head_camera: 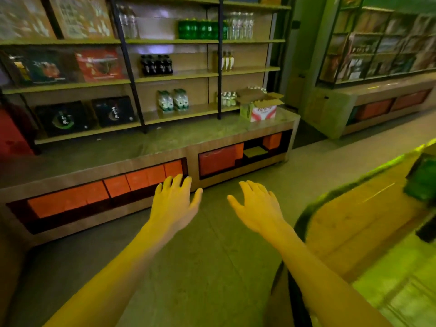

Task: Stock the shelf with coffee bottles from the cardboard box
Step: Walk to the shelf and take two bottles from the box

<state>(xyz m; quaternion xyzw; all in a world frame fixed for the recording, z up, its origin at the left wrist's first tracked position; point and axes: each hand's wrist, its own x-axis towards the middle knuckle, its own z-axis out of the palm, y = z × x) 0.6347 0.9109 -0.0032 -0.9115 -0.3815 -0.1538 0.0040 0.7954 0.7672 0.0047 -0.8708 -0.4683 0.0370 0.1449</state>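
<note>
An open cardboard box [262, 109] with red and white print stands on the right end of the counter [188, 135], its flaps up; its contents are hidden. Dark bottles [156, 64] stand grouped on the middle shelf [179, 77] above. My left hand [175, 201] and my right hand [256, 206] are stretched out in front of me over the floor, palms down, fingers spread, both holding nothing. They are well short of the counter and far from the box.
Other shelves carry green bottles [200, 28], clear bottles [240, 24], packs of water [173, 100] and dark boxes [113, 110]. Orange boxes [139, 180] fill the counter's lower openings. A yellow-lit counter edge [349, 208] runs close on my right. A second shelving unit [382, 48] stands far right.
</note>
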